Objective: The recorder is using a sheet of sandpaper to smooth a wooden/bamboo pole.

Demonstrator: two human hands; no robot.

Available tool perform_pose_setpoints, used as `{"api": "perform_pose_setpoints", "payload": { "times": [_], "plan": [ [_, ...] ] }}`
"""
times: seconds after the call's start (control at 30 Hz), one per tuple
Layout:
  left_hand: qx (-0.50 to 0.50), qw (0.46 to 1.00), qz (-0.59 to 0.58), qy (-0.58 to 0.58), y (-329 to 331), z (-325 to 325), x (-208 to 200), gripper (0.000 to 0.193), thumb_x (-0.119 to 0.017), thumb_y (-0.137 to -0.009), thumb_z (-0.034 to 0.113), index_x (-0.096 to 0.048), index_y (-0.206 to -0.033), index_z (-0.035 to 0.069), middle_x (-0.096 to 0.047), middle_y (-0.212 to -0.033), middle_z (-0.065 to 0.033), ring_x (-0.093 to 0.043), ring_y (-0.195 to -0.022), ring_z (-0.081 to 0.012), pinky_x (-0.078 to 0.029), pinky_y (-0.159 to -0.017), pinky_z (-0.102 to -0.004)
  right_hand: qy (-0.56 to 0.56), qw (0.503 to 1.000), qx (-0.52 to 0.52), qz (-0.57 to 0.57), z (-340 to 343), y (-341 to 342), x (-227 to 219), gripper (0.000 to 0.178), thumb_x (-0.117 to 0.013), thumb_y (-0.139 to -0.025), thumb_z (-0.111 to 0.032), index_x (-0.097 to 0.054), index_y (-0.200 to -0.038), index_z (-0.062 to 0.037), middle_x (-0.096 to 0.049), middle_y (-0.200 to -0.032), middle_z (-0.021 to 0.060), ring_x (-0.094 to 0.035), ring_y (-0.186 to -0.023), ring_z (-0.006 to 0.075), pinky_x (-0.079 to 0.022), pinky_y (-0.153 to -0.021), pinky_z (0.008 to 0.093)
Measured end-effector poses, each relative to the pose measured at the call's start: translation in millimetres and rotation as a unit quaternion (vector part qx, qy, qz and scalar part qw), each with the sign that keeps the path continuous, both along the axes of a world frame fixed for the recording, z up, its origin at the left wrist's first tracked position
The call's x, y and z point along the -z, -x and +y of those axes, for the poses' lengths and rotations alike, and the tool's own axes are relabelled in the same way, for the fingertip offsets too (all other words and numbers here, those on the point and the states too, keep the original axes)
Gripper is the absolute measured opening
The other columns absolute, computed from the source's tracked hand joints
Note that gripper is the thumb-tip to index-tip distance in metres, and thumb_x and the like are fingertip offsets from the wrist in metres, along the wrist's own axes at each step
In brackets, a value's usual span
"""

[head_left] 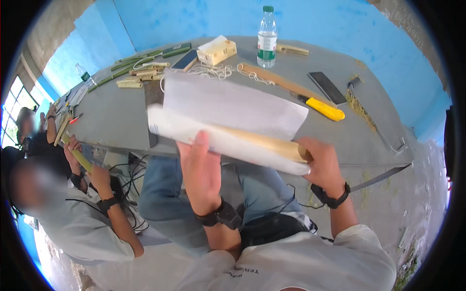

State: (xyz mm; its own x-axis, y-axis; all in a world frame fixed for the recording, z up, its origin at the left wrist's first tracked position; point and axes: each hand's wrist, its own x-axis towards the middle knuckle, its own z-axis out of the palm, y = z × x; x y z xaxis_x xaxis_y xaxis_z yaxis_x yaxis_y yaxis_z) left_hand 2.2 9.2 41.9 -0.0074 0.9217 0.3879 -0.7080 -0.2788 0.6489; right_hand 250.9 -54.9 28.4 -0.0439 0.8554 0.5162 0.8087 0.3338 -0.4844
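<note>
My left hand (200, 167) presses its thumb on the white fold of a large paper-like sheet (233, 101), silvery grey on its upper part, its fingers behind the fold. Inside the fold lies a pale tan bamboo piece (264, 138), long and rounded, slanting down to the right. My right hand (321, 162) is closed around the right end of the bamboo and the sheet's edge. The sheet's far part stands up over the table edge. How far the bamboo runs inside the fold to the left is hidden.
On the grey table (194, 128) lie a yellow utility knife (326, 109), phone (327, 87), long brown strip (272, 75), hooked metal rod (383, 138) and bamboo pieces (145, 72). A water bottle (267, 41) stands behind a tissue pack (217, 52). At left, another person (87, 218) holds a bamboo strip.
</note>
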Motion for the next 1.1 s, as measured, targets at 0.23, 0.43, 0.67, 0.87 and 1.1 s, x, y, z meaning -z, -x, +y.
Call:
{"api": "perform_pose_setpoints", "payload": {
  "times": [0.23, 0.43, 0.67, 0.87, 1.1],
  "plan": [
    [-0.024, 1.000, -0.017, -0.008, -10, 2, 12, 0.077, -0.058, -0.101, 0.044, -0.022, -0.155, 0.003, -0.038, -0.153, -0.0107, -0.038, -0.141, -0.0258, -0.034, -0.115, -0.0453, -0.009, 1.000, -0.016, -0.016, 1, 4, -7, 0.038, -0.083, -0.076, -0.035, -0.067, -0.096, -0.0064, -0.064, -0.076, 0.0130, -0.063, -0.065, 0.0323, -0.048, -0.059, 0.0361],
    [-0.041, 0.999, -0.015, -0.022, -16, -3, 13, 0.081, -0.058, -0.100, 0.047, -0.020, -0.156, 0.002, -0.035, -0.155, -0.0107, -0.038, -0.141, -0.0249, -0.033, -0.115, -0.0448, -0.017, 1.000, 0.005, 0.016, -1, 10, -9, 0.043, -0.083, -0.078, -0.043, -0.069, -0.090, -0.0044, -0.067, -0.077, 0.0112, -0.063, -0.064, 0.0315, -0.049, -0.059, 0.0349],
    [-0.054, 0.998, -0.019, -0.024, -18, -7, 10, 0.070, -0.059, -0.102, 0.034, -0.024, -0.154, 0.001, -0.041, -0.150, -0.0111, -0.043, -0.136, -0.0238, -0.035, -0.113, -0.0432, -0.045, 0.999, -0.003, 0.019, 2, 6, -1, 0.038, -0.085, -0.075, -0.036, -0.069, -0.091, -0.0046, -0.067, -0.079, 0.0118, -0.065, -0.067, 0.0317, -0.051, -0.061, 0.0351],
    [-0.041, 0.997, -0.045, 0.044, -14, -3, 4, 0.056, -0.064, -0.099, 0.017, -0.036, -0.145, 0.002, -0.051, -0.134, -0.0072, -0.050, -0.124, -0.0189, -0.039, -0.108, -0.0401, -0.031, 0.999, -0.007, 0.018, 0, 4, 1, 0.036, -0.084, -0.071, -0.028, -0.068, -0.094, -0.0050, -0.067, -0.080, 0.0125, -0.065, -0.068, 0.0328, -0.051, -0.062, 0.0354],
    [0.018, 0.998, -0.048, 0.036, -11, -17, -12, 0.068, -0.062, -0.099, 0.018, -0.023, -0.153, 0.000, -0.043, -0.145, -0.0115, -0.044, -0.132, -0.0222, -0.034, -0.113, -0.0414, 0.033, 0.998, 0.014, 0.060, -4, 5, -6, 0.035, -0.084, -0.073, -0.027, -0.069, -0.094, -0.0025, -0.069, -0.082, 0.0124, -0.066, -0.068, 0.0260, -0.050, -0.064, 0.0318]
  ]
}}
